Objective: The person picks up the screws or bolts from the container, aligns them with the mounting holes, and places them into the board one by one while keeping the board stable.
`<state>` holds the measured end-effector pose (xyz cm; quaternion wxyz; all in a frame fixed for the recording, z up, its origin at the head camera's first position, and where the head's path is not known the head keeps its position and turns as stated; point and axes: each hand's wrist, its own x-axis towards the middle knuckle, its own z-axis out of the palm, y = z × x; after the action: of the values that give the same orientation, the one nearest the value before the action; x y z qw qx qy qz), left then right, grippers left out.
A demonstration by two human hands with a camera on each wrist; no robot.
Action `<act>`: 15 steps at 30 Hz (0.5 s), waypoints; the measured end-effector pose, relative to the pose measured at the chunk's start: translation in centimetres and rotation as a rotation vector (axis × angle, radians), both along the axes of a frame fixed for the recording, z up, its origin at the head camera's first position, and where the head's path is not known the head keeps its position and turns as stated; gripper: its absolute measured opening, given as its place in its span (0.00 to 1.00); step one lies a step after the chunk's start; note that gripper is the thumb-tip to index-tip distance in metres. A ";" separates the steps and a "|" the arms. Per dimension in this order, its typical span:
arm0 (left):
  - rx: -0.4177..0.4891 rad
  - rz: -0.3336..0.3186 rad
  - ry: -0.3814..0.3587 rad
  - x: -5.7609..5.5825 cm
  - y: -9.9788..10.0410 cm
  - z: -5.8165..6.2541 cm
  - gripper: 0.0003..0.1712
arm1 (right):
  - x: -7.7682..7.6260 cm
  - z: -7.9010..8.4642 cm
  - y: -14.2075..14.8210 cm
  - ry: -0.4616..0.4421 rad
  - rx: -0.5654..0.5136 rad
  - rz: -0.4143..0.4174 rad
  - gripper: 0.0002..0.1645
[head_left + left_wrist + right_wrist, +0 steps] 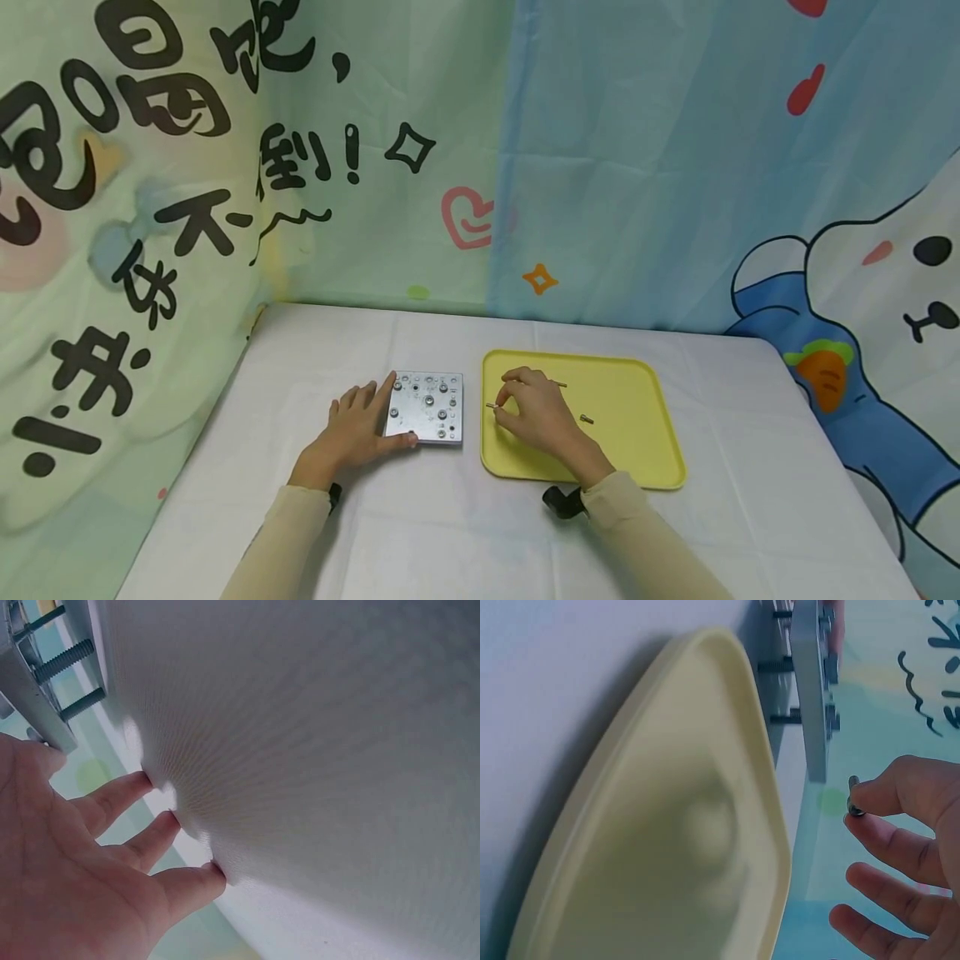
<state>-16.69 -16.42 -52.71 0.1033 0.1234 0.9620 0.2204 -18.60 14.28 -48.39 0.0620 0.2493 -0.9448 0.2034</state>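
Observation:
A square silver metal plate (pixel 425 408) carries several bolts, whose heads show on top. In the left wrist view, threaded shanks (pixel 66 660) jut from its underside. My left hand (pixel 360 429) grips its left side, index finger at the far left corner and thumb over the near edge; the other fingertips press on the white cloth. Above the yellow tray's left part, my right hand (pixel 536 412) pinches a small bolt (pixel 854 796) between thumb and index finger. Its remaining fingers are spread. In the tray lie a short bolt (pixel 587 419) and a thin bolt (pixel 558 384), partly behind the hand.
The yellow tray (pixel 637 450), with a raised rim, lies right of the plate, a narrow gap between them. White cloth (pixel 450 533) covers the table. Printed curtains (pixel 390 250) hang behind it and along the left side.

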 end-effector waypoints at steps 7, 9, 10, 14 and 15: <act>0.006 0.001 0.003 0.0 0.0 0.1 0.64 | 0.4 0.2 -1.8 -0.022 0.002 0.042 0.05; 0.005 0.002 0.004 0.1 0.0 0.1 0.64 | 0.5 0.2 -2.2 -0.046 0.009 0.049 0.05; 0.005 0.002 0.004 0.1 0.0 0.1 0.64 | 0.6 0.1 -2.4 -0.057 0.013 0.052 0.05; 0.006 0.004 -0.001 0.1 0.0 0.2 0.65 | 0.8 0.1 -3.0 -0.094 0.014 0.062 0.04; 0.007 0.005 -0.003 0.1 0.0 0.2 0.65 | 0.9 0.0 -3.1 -0.096 0.013 0.066 0.04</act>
<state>-16.58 -16.42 -52.47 0.1038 0.1212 0.9614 0.2241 -17.71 11.21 -48.37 0.0082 0.2705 -0.9393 0.2110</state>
